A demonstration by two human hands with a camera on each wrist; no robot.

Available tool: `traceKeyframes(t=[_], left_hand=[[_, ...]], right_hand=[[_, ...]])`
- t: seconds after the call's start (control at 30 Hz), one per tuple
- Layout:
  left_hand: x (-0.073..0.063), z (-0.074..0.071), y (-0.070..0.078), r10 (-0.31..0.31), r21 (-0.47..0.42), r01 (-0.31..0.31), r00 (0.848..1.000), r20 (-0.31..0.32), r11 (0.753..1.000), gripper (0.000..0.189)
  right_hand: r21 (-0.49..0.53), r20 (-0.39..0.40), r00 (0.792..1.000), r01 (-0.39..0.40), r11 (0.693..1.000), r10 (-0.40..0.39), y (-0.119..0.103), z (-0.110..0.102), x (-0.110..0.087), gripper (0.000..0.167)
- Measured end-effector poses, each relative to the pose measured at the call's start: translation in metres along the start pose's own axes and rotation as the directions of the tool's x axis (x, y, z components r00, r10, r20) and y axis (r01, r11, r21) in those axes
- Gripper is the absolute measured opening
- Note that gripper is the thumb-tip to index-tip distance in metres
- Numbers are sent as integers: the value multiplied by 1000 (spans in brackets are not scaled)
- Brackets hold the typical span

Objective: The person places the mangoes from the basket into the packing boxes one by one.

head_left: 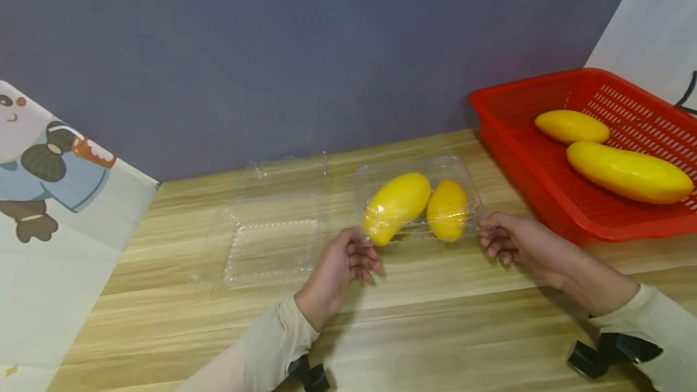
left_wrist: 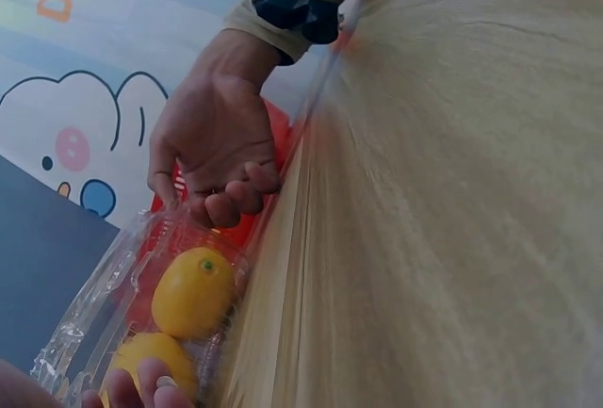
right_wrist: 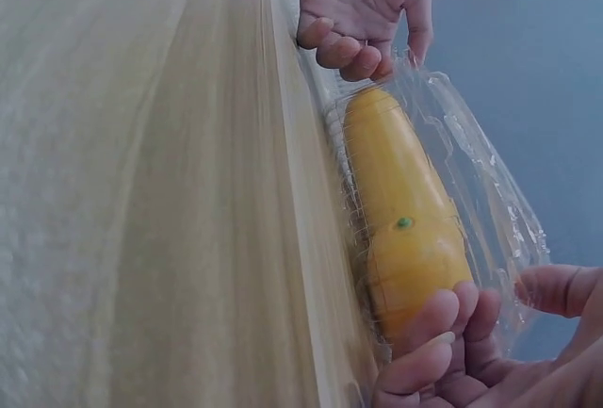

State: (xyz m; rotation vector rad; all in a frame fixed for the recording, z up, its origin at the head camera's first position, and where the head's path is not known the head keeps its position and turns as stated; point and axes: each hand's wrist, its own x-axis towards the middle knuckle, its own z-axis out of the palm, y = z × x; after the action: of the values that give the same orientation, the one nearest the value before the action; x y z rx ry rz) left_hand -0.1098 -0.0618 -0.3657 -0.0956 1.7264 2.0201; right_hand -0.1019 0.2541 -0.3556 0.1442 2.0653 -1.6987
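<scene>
Two yellow mangoes, a larger one [head_left: 400, 201] and a smaller one [head_left: 448, 210], lie side by side in a clear plastic clamshell box [head_left: 411, 167]. My left hand [head_left: 336, 268] pinches the box's near left corner. At the near right corner my right hand [head_left: 525, 247] does the same, thumb on the upper edge. In the right wrist view, the fingers [right_wrist: 429, 351] of that hand curl below the rim, close by a mango [right_wrist: 410, 229] with a green stem spot. A second clear clamshell [head_left: 274, 247] stands unfolded to the left, with nothing in it.
A red plastic basket [head_left: 525, 180] stands at the right, near my right hand. It holds a small mango [head_left: 572, 126] and a long yellow fruit [head_left: 628, 172]. Behind the wooden table [head_left: 408, 325] rises a grey-blue wall [head_left: 305, 59]. A printed panel [head_left: 60, 198] borders the left side.
</scene>
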Motion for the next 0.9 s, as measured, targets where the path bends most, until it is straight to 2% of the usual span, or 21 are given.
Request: traceKeyframes(t=[0.37,0.9], left_hand=[[2,1,-2,-5,-3,5,1000,-19,1000,19],[3,0,-3,11,16,-10,1000,-19,1000,15]], right_hand=[[-14,-28,1000,-2,1000,1,1,-1,0,24],[-59,-35,998,42,997,-45,1,-3,1,24]])
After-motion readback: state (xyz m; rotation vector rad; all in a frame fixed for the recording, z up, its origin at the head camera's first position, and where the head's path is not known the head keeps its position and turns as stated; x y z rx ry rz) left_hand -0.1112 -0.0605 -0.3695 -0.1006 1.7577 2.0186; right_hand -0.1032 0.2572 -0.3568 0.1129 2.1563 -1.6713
